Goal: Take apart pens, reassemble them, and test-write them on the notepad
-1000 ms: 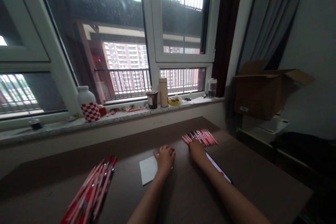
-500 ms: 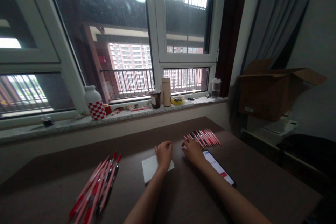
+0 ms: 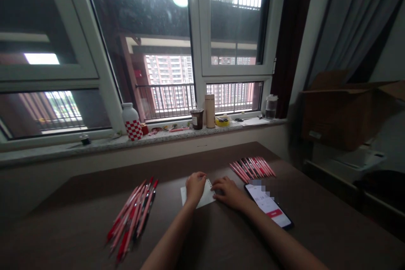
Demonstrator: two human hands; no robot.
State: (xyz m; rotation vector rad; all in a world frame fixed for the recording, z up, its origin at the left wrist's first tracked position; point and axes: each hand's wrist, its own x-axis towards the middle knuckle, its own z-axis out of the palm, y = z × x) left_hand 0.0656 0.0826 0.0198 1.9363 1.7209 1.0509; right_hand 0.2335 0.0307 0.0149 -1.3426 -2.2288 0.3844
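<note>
A small white notepad [image 3: 206, 197] with a row of holes along one edge lies on the brown table. Over its left part is my left hand [image 3: 195, 186], fingers curled together; whatever they pinch, if anything, is hidden. My right hand [image 3: 228, 192] is at the pad's right edge, its fingers bent but apart and the fingertips at the paper. Just right of that hand lies a lit phone [image 3: 272, 209]. Beyond it, a row of pink, red and black pens [image 3: 252, 168] lies side by side.
A loose pile of pink, red and black pens [image 3: 133, 217] lies on the table's left. On the windowsill stand a checkered vase [image 3: 133, 124], a dark cup [image 3: 197, 119], a beige flask [image 3: 209, 112] and yellow tape [image 3: 222, 122]. An open cardboard box [image 3: 337, 114] stands at right.
My right hand has moved from the pen row back and left to the notepad's edge. My left hand stays over the pad, and the holed edge now shows. The view has swung slightly left.
</note>
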